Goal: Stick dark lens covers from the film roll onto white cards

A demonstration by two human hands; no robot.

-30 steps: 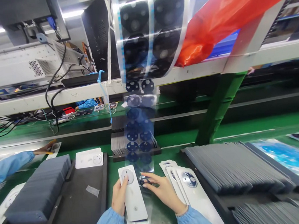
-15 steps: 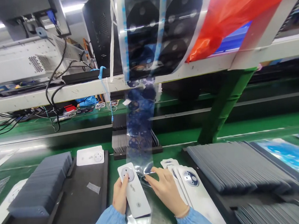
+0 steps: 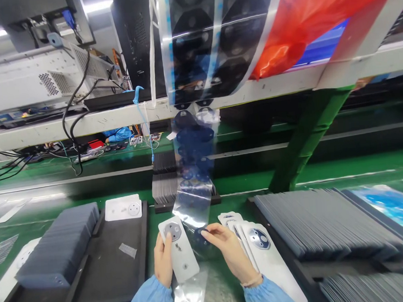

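My left hand (image 3: 163, 259) pins the white cover (image 3: 179, 253) on the green mat; right hand (image 3: 229, 250) pinches the film strip (image 3: 195, 206) just right of it (probably peeling a lens sticker). Next: align over the round cutout.

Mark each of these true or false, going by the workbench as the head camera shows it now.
1. The left hand rests on a white plate. True.
2. The right hand grips a screwdriver. False: its fingertips pinch the clear film strip hanging from above.
3. A stack of grey cards sits in the black tray on the left. True.
4. The red plastic bag lies on the green belt. False: it hangs overhead at upper right.
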